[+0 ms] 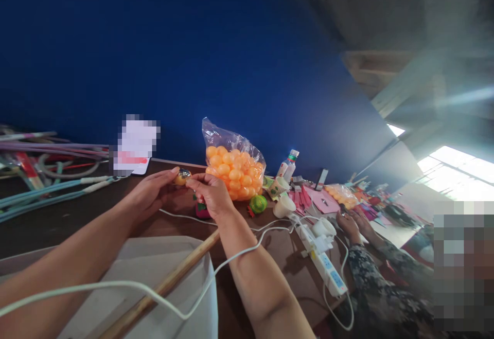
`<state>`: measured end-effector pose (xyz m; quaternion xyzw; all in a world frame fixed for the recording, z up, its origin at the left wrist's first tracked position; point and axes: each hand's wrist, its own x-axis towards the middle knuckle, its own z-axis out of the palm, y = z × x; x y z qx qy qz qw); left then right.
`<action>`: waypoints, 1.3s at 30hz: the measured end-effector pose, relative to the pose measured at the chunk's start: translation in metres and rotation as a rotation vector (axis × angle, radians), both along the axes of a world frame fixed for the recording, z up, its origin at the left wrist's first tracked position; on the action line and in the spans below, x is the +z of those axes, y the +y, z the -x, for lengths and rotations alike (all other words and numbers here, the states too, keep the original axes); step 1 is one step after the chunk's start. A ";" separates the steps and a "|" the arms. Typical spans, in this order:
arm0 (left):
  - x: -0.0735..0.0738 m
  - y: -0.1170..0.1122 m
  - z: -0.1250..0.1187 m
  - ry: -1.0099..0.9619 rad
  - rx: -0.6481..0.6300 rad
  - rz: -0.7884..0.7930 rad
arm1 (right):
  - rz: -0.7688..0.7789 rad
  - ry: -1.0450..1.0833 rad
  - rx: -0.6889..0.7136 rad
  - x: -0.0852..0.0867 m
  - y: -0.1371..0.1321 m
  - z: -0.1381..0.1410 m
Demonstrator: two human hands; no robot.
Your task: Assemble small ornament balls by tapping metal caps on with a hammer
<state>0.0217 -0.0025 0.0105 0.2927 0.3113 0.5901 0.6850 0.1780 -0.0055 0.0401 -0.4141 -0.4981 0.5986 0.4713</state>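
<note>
A clear, thin plastic bag is full of round orange balls and stands on the brown bench; a big white tub sits near the person, with a long round wooden stick across it; the small, shiny gold round thing is between the two hands, left of the bag; the left hand pinches it, nearly closed; the right hand has bent fingers at its right side, but I cannot tell if they grip it.

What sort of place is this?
Probably a small craft workshop: a bag of orange balls and a power strip on a long table, with a co-worker's hands farther along.
</note>
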 end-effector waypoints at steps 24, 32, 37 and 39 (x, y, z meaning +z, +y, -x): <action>0.000 0.000 0.000 -0.016 -0.002 -0.045 | -0.033 -0.016 -0.047 0.000 -0.002 0.004; -0.002 0.000 0.001 -0.001 0.002 -0.065 | -0.045 -0.036 -0.065 0.000 -0.003 0.005; 0.001 -0.002 0.000 0.012 0.014 -0.060 | -0.054 -0.051 -0.082 -0.001 -0.002 0.005; 0.002 -0.003 0.000 0.012 0.009 -0.063 | -0.062 -0.061 -0.086 -0.002 -0.002 0.005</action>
